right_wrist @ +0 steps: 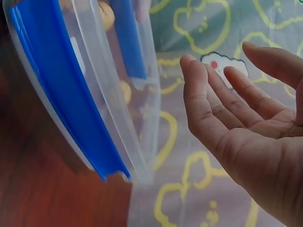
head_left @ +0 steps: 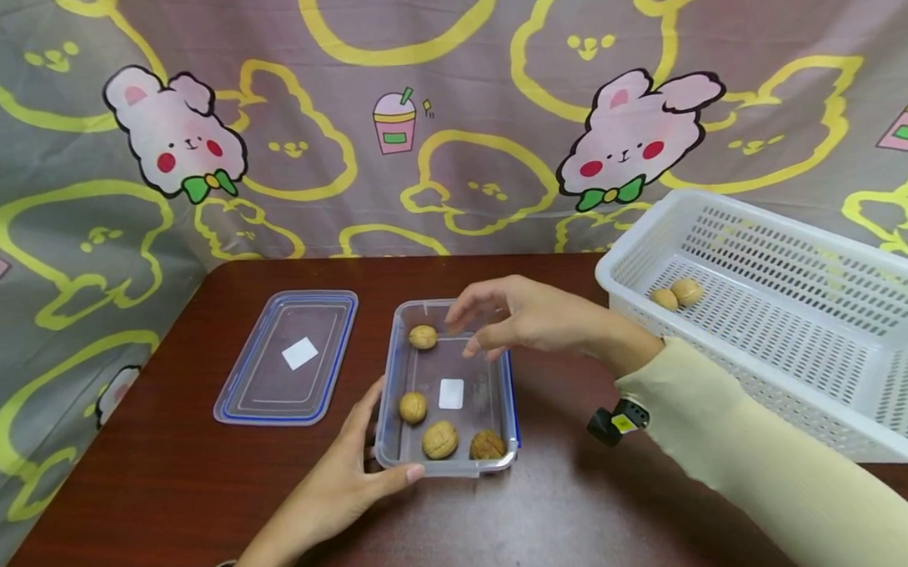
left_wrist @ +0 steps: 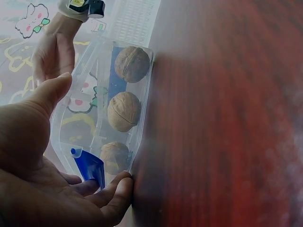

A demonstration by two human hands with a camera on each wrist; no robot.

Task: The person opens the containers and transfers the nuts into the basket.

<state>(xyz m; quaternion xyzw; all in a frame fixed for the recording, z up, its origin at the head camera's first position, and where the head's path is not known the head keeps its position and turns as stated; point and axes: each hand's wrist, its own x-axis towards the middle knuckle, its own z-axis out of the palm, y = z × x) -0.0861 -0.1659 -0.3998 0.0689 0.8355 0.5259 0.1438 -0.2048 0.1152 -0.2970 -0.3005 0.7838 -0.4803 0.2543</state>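
Note:
A clear plastic food container [head_left: 460, 468] with blue side clips stands on the table, several walnuts [head_left: 439, 440] and a white square inside it. My left hand [head_left: 341, 488] grips its near left corner, thumb at the front rim and fingers along the side. The left wrist view shows a lowered blue clip [left_wrist: 90, 165] by those fingers and walnuts [left_wrist: 124, 111] behind the clear wall. Above the container's far right part hovers my right hand [head_left: 526, 314], fingers loosely bent. In the right wrist view this hand [right_wrist: 246, 113] holds nothing.
Left of the container lies its clear lid [head_left: 287, 360] with a blue seal and a white square. At the right a white perforated basket [head_left: 735, 365] holds two walnuts [head_left: 685, 291] in its far left corner. A patterned curtain [head_left: 478, 107] hangs behind the table.

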